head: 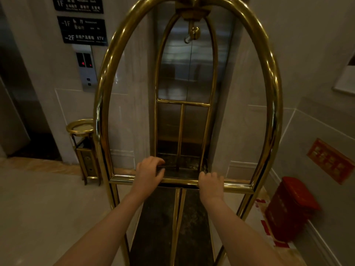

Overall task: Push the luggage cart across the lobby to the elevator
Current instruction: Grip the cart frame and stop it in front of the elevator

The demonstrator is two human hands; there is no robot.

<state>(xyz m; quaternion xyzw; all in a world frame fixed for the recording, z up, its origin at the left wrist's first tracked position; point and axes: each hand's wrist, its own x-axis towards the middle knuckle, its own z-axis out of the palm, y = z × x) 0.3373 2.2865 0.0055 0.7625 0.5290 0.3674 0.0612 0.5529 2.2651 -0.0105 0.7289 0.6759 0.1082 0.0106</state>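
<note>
Two hands (179,179) grip cart rail (123,179); marble floor (42,204), elevator doors (184,60) shut.

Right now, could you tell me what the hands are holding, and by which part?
Both hands grip the brass luggage cart by its near horizontal crossbar: the left hand left of centre, the right hand right of centre.

Dim warm light, soft blur throughout, glare on cart frame (107,77), wide-angle edge warp.
</note>
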